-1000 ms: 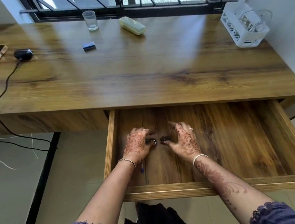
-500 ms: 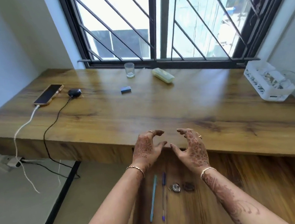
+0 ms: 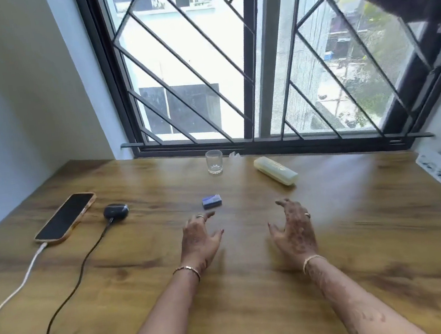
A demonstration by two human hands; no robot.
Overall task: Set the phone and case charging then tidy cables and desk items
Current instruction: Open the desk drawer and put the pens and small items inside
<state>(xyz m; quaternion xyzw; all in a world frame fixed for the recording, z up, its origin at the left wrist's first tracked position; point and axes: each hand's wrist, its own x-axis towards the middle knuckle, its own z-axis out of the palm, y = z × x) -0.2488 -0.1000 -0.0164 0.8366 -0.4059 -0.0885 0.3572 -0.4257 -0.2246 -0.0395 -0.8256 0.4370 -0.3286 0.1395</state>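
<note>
Wooden tabletop [image 3: 345, 235]: black-screened phone in tan case [image 3: 66, 218], white cable [image 3: 21, 285] plugged in, at left; dark oval earbud case [image 3: 115, 211] beside it, black cable [image 3: 71, 288] attached. Left hand [image 3: 200, 240] and right hand [image 3: 293, 228]: fingers loosely spread, grasping nothing, above the tabletop. Small blue box [image 3: 211, 201] just beyond the left hand.

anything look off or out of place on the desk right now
Nothing spilled or broken. The glass, blue box and pale case lie scattered, the pale case askew. The phone and earbud case are plugged in, their white cable and black cable trailing loose over the desk at its left front edge.
</note>
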